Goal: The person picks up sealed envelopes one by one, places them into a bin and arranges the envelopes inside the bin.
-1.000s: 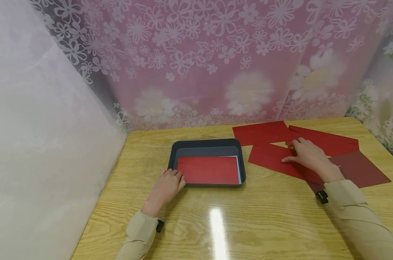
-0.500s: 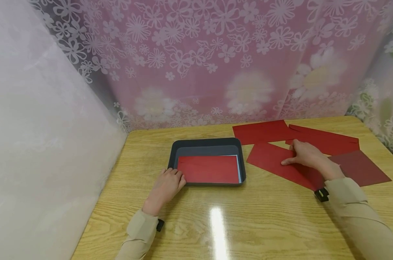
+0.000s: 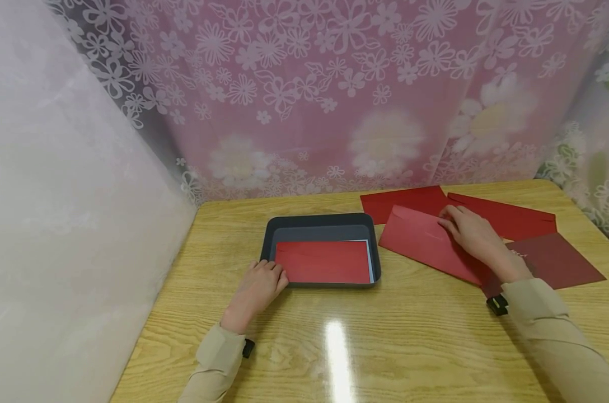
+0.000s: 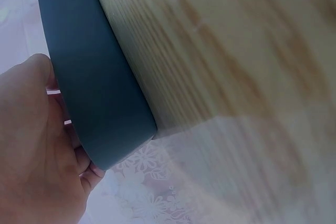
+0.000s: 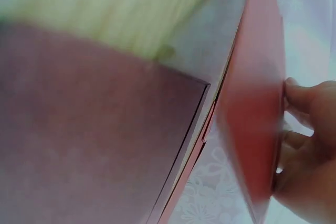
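My left hand (image 3: 256, 286) grips the near-left corner of a dark grey tray (image 3: 317, 221); in the left wrist view its fingers curl over the tray wall (image 4: 100, 77). In the tray lies a red envelope (image 3: 324, 262) with a pale blue-white edge showing at its right. My right hand (image 3: 476, 238) pinches another red envelope (image 3: 420, 238) by its upper edge. That envelope is tilted up off the table, and the right wrist view shows it standing steeply between thumb and fingers (image 5: 294, 150). Part of it is hidden behind the hand.
Two more red envelopes, a back one (image 3: 400, 202) and a right one (image 3: 516, 217), lie near the table's far edge. A darker maroon envelope (image 3: 561, 260) lies under my right wrist. A floral curtain (image 3: 304, 112) hangs behind the wooden table (image 3: 395, 336).
The envelope in my right hand has been lifted and tilted up, its upper edge rising from the table. My left hand and the tray have stayed in place.
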